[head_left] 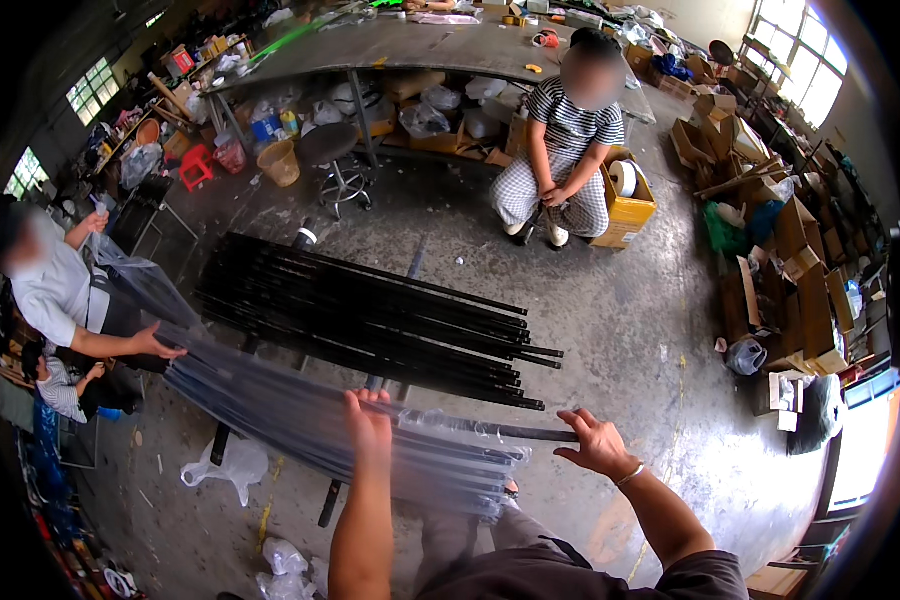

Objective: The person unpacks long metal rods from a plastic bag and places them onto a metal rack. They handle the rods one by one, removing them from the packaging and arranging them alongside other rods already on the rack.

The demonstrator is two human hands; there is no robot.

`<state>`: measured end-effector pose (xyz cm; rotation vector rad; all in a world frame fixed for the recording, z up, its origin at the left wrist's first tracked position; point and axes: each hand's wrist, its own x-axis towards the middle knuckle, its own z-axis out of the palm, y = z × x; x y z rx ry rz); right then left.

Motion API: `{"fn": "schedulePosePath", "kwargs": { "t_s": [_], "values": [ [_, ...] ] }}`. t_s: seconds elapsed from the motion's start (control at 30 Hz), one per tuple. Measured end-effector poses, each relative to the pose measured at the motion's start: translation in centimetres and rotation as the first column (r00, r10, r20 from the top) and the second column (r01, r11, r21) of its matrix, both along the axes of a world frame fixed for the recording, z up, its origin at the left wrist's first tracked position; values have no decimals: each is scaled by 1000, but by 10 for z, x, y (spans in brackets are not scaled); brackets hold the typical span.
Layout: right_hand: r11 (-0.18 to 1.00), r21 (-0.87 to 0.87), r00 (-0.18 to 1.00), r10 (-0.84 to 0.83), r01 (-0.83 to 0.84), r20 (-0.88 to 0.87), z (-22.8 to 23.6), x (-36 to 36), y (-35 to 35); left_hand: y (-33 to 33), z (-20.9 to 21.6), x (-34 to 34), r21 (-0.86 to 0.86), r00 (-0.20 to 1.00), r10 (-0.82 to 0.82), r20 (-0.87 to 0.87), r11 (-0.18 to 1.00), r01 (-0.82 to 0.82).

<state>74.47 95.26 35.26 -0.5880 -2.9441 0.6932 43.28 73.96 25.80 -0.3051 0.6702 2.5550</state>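
A long black bar (542,433) lies along the far edge of a clear plastic film (270,395) that covers several similar bars. My right hand (600,447) has the bare end of this bar between thumb and fingers. My left hand (370,420) is closed over the bar and film further left, its fingertips curled over the far side. Under the film, covered bars (470,478) reach toward my legs. At the left, a co-worker's hand (158,342) touches the film's other end, and that person's other hand (97,218) holds up a loose part of it.
Beyond the film, a stack of black bars (370,320) rests on low supports. A seated person (570,150) is beside a cardboard box (625,205). A stool (335,150) and long table (420,45) stand further back. Plastic bags (232,470) lie on the floor; cartons (800,270) line the right.
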Motion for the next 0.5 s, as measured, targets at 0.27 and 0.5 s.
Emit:
{"fn": "schedulePosePath", "kwargs": {
  "t_s": [0.27, 0.5],
  "values": [
    [998, -55, 1000, -4, 4, -15, -6, -11, -3, -6, 5, -38, -27, 999, -32, 13, 999, 32],
    [992, -120, 998, 19, -26, -56, -6, -19, -17, -64, 3, -126, 42, 983, -109, -151, 992, 116]
  ]
}}
